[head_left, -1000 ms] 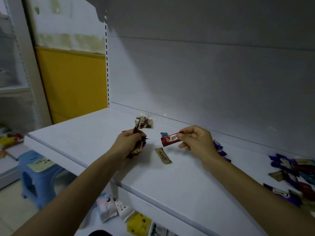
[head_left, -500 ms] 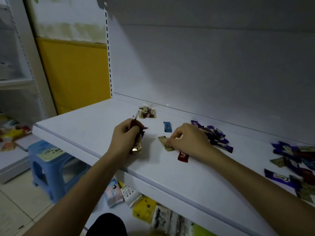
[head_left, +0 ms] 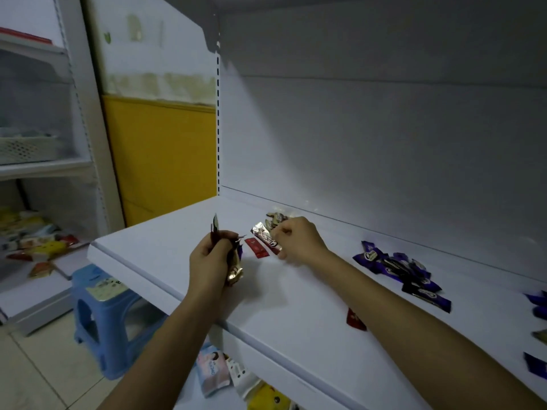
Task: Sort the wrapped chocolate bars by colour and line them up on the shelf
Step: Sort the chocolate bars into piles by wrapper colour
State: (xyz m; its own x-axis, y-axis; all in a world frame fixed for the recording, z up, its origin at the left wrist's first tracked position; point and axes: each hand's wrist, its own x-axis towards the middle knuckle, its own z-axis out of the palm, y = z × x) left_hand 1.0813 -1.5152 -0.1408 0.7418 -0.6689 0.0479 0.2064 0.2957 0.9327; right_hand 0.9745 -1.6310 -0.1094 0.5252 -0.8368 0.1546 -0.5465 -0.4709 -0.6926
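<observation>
Half a second ago the right hand (head_left: 299,241) pressed down on a gold bar near the front. Now it is farther back, pinching one end of a red bar (head_left: 265,238) low over the white shelf (head_left: 165,247). The left hand (head_left: 208,261) still grips a bundle of bars (head_left: 234,272).

Its fingers cover most of that bundle. The pale pile (head_left: 274,217) at the right hand's 11 o'clock is partly behind the knuckles. A dark red bar (head_left: 355,319) is half under the right forearm.

The wrappers are glossy foil, flat oblongs with crimped ends. A second red bar (head_left: 257,247) lies flat between the hands, and a purple heap (head_left: 395,266) sits at the right hand's 4 o'clock.
</observation>
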